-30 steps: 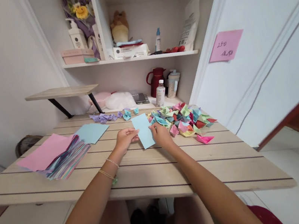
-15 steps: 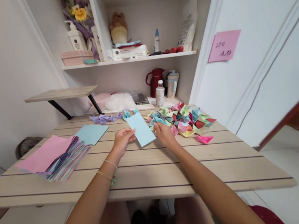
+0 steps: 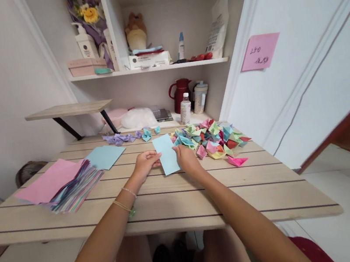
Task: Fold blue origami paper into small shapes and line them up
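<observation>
A light blue paper strip [image 3: 166, 153], folded to a narrow rectangle, lies on the wooden table [image 3: 160, 204] between my hands. My left hand [image 3: 146, 162] pinches its left edge with curled fingers. My right hand [image 3: 186, 159] presses and grips its right edge, fingers closed. A pile of several folded paper pieces [image 3: 211, 139] in many colours lies just right of my right hand. A stack of coloured paper sheets [image 3: 60, 187] with a pink sheet on top lies to the left, and a single blue sheet [image 3: 105, 156] rests beside it.
Small purple and blue folded pieces [image 3: 129, 136] lie at the table's far side. Behind them stand a clear bottle [image 3: 185, 108], a red jug [image 3: 181, 93] and a white cup [image 3: 200, 96]. A small shelf [image 3: 68, 109] juts out at the left. A pink note [image 3: 260, 51] is stuck on the right wall.
The blue strip tilted to the left half a second ago and now lies straighter between my hands, lower on the table. Both hands stayed on its edges.
</observation>
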Demonstrator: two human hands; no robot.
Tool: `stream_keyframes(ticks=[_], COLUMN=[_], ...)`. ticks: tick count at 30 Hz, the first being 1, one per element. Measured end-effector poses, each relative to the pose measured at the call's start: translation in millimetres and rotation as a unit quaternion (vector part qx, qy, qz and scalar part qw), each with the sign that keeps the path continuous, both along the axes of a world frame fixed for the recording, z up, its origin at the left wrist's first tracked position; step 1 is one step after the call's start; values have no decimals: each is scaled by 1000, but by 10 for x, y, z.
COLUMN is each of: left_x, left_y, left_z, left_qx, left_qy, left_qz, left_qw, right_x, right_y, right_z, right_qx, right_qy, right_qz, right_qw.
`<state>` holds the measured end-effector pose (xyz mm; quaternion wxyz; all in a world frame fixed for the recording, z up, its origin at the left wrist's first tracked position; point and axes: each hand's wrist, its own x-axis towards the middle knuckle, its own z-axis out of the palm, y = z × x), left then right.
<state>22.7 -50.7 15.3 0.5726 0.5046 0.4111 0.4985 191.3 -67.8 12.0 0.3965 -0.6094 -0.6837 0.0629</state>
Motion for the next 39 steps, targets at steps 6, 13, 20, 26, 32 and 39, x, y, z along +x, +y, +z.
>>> stream_keyframes(ticks=[6, 13, 20, 26, 32, 39], left_x=[-77, -128, -96, -98, -65, -69], left_y=[49, 27, 11, -25, -62, -3], left_z=[14, 66, 68, 68, 60, 99], left_qx=[-27, -40, -49, -57, -43, 11], left_qy=[-61, -107, -91, -58, -42, -41], left_qz=[-8, -80, -105, -113, -157, -107], left_qw=[998, 990, 989, 990, 986, 993], right_x=[95, 190, 169, 110, 122, 113], right_y=[-74, -90, -118, -100, -31, -75], right_z=[117, 226, 228, 186, 107, 114], right_qx=[-11, -1, -65, -13, -52, -66], right_qy=[157, 206, 241, 237, 328, 227], right_qz=[125, 263, 350, 265, 239, 287], right_qw=[980, 942, 903, 934, 912, 928])
